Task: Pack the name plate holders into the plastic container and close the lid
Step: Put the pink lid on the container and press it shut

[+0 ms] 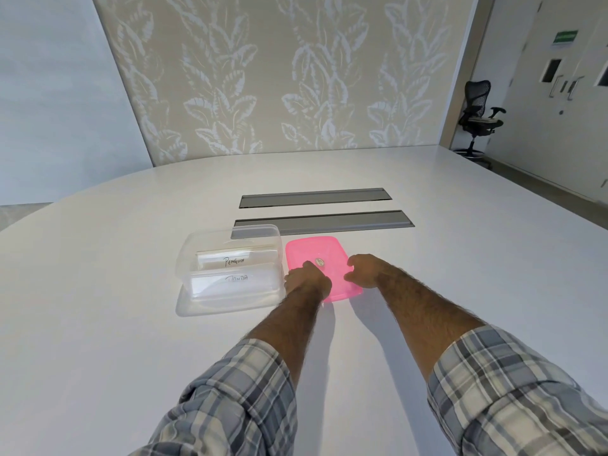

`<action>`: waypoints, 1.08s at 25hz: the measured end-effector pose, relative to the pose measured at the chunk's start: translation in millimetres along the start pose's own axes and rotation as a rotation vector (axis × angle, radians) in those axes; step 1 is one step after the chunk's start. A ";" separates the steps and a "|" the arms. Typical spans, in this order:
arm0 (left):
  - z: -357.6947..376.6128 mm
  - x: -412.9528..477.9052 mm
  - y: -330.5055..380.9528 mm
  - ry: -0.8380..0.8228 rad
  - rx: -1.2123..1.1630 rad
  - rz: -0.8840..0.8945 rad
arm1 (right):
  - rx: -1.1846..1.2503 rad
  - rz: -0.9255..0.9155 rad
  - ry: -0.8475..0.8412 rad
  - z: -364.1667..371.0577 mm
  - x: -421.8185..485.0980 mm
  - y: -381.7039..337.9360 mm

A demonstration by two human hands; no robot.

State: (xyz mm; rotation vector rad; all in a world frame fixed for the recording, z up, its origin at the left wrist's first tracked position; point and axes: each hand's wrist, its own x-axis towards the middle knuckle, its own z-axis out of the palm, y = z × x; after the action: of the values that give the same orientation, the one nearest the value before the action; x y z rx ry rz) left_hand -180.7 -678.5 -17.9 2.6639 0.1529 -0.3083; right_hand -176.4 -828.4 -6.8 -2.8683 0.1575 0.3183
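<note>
1. Lid (pink, translucent) lies flat on the white table, just right of the plastic container. Both hands hold it: the left hand is curled over its near-left corner, and the right hand pinches its right edge.
2. The plastic container, clear and uncovered, holds two name plate holders, "PANDA" nearer and "PENGUIN" behind it.
3. Two grey slots are set into the table beyond, the nearer one just behind container and lid.
4. Farthest off are a leaf-patterned wall and, at right, a black office chair.
</note>
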 end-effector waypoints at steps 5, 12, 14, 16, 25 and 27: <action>5.9 6.9 6.8 0.037 -0.038 -0.146 | 0.054 -0.016 0.016 4.0 4.9 2.1; 4.9 16.5 7.8 0.099 -0.129 -0.097 | 0.043 -0.011 0.047 0.5 12.1 2.9; 1.3 15.0 8.9 0.134 -0.168 -0.051 | 0.047 -0.011 0.065 -1.8 12.7 4.6; -2.2 15.6 11.5 0.154 -0.206 -0.022 | 0.057 0.004 0.078 -5.7 9.8 7.1; -21.7 14.3 25.1 0.187 -0.843 -0.011 | 0.219 0.029 0.200 -16.4 -2.8 -10.6; -28.4 18.2 18.8 0.161 -0.950 -0.012 | 0.242 0.030 0.205 -18.4 -5.0 -10.7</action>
State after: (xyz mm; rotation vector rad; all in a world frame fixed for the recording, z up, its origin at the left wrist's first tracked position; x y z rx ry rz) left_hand -154.7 -681.5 10.5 1.7391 0.2822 -0.0003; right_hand -176.1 -822.4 14.2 -2.6546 0.2574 0.0076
